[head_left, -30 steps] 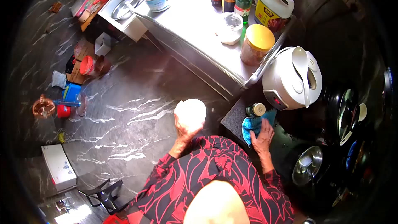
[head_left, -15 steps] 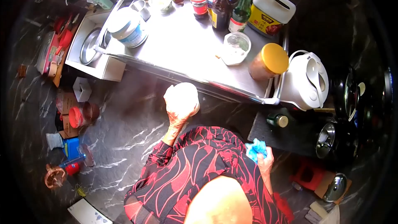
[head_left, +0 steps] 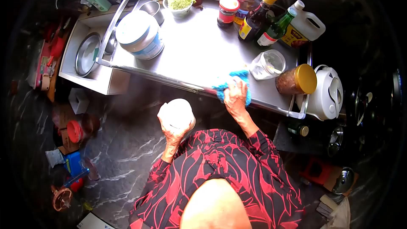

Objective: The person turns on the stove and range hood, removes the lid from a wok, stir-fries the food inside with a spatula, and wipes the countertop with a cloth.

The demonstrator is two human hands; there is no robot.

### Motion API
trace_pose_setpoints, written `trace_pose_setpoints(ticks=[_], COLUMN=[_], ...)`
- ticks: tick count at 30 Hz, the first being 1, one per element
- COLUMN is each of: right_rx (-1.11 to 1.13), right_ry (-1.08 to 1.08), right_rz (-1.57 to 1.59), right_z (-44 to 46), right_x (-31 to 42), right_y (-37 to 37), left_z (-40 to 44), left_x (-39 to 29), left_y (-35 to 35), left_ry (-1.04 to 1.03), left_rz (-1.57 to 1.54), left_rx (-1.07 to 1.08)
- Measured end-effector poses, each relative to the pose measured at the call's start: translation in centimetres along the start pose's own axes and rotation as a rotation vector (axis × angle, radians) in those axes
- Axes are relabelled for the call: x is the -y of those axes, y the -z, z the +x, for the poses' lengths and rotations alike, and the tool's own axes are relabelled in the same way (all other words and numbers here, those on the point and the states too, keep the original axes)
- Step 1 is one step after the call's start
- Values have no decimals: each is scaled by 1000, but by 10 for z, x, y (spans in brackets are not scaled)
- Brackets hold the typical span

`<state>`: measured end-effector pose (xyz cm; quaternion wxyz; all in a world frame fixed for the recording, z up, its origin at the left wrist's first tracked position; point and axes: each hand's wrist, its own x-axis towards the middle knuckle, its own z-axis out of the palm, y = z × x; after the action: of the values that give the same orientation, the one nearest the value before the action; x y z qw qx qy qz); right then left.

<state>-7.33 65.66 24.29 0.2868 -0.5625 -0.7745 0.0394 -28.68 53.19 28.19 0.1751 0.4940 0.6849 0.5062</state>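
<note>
A round white-topped jar (head_left: 179, 113) is in my left hand (head_left: 168, 128), its fingers wrapped round the side, in front of the steel table (head_left: 193, 53). My right hand (head_left: 236, 95) grips a crumpled blue cloth (head_left: 241, 76) and presses it on the tabletop by the front edge. Just right of the cloth stands a clear plastic tub (head_left: 268, 64) with something pale inside. Beside that is a jar with a yellow lid (head_left: 306, 79). A large white tub with a blue label (head_left: 140, 36) sits at the table's left end.
Along the back stand a bowl of green food (head_left: 179, 4), a red-lidded jar (head_left: 228, 10), a dark sauce bottle (head_left: 256, 17), a green bottle (head_left: 277, 27) and a white jug (head_left: 307, 23). A white rice cooker (head_left: 324, 93) adjoins the right end. A metal rail (head_left: 169, 76) edges the table.
My right hand has brought the blue cloth from beside my body up onto the tabletop. The left hand with the jar sits lower in view, and the view has shifted.
</note>
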Motion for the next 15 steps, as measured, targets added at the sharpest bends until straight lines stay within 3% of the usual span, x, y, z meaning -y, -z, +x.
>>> trace_pose_setpoints(ticks=[1, 3, 7, 10, 15], right_rx=[101, 39, 97, 185, 223], right_ry=[-9, 42, -159, -161, -10], right_rz=[74, -44, -86, -246, -202], right_z=[12, 37, 93, 130, 183], right_x=[4, 1, -2, 11, 54], right_y=[-4, -27, -73, -106, -154], left_z=[1, 5, 8, 6, -8], left_x=[3, 5, 7, 11, 16], left_y=[2, 7, 20, 28, 38], left_ry=[48, 55, 57, 60, 71], left_rz=[-26, -7, -2, -1, 69], left_rx=[-10, -27, -67, -113, -189])
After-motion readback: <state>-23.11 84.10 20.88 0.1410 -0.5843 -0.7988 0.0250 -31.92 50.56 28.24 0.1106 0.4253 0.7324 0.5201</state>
